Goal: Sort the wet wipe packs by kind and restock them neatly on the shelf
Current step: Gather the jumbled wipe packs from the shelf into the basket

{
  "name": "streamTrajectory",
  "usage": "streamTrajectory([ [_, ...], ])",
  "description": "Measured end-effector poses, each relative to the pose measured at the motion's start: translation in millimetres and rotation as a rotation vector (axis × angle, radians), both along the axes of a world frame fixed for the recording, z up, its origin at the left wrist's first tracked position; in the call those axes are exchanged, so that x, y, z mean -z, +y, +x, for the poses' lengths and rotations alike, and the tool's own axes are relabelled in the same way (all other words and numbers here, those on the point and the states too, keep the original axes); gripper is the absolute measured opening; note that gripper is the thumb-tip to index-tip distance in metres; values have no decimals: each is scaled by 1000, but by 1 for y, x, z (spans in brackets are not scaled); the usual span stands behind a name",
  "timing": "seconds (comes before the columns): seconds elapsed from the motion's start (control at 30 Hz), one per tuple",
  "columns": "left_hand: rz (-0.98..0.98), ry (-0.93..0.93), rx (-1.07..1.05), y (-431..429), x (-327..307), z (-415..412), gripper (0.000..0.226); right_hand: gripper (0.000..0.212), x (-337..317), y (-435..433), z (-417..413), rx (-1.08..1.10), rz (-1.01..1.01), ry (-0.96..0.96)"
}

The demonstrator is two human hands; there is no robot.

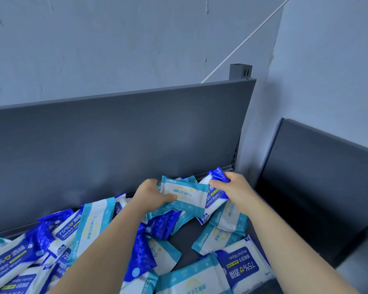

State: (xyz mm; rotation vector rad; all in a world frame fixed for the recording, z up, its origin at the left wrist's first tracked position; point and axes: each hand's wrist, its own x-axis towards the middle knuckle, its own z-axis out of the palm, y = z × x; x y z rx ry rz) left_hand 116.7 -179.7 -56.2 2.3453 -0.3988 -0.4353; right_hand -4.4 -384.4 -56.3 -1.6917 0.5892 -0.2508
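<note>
Here, one teal pack (184, 194) sits pinched in my left hand (151, 194) and one blue alcohol pack (216, 185) is gripped in my right hand (232, 185), both near the shelf's (185, 240) back right corner. Loose packs (94, 225) of both kinds overlap around them, too jumbled to count.

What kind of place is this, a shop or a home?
Likely a shop or stockroom. A grey metal display shelf with a slotted upright post holds a loose heap of wet wipe packs in two kinds.
</note>
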Motion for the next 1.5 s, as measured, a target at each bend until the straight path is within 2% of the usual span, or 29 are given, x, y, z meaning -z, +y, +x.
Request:
streamTrajectory([
  [0.07,-88,41,14,-2,-3,-7,39,19,-5,5,-5,20,91,-42],
  [0.23,-337,81,35,2,-27,-31,32,21,-30,28,-32,90,150,-151],
  [0.37,-552,171,117,20,-55,-62,36,18,-57,53,-74,218,140,-292],
  [0.53,-681,285,270,47,-68,-103,38,17,-73,99,-135,372,123,-432],
  [0.67,-692,383,403,62,-56,-119,44,14,-62,141,-166,565,106,-523],
  [0.77,-640,437,405,68,-32,-114,48,12,-31,167,-158,698,118,-494],
  [0.9,-539,310,347,77,-2,-99,43,15,9,186,-131,825,202,-388],
  [1.0,-519,303,341,85,0,-98,39,14,19,188,-124,845,235,-344],
  [1.1,-517,475,376,86,-1,-96,38,15,22,193,-123,861,335,-364],
  [1.17,-507,524,379,88,2,-95,38,14,27,201,-122,845,414,-403],
  [1.3,-559,571,310,93,4,-97,48,31,28,218,-116,801,576,-466],
  [1.4,-636,591,261,98,0,-97,50,35,19,228,-113,784,569,-456],
  [1.5,-709,524,273,105,-7,-97,45,52,9,232,-112,746,500,-510],
])
